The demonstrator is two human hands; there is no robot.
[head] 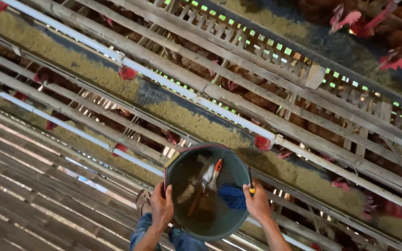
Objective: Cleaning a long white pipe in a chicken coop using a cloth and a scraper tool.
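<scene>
Round dark-green plastic bucket [206, 191], red-trimmed rim, held low and near, before the long feed trough [182, 122] of yellow-brown grain. Contents: shallow murky water, orange-handled brush [215, 174], blue cloth [232, 196]. Left hand [161, 208] and right hand [257, 203] have fingers curled closed over opposite rim edges. Handling: probably moderately heavy, sloshing, slippery when wet; best gripped at the stiff rim.

Smooth green plastic bucket [210, 223], rough wooden slats [33, 186]
</scene>
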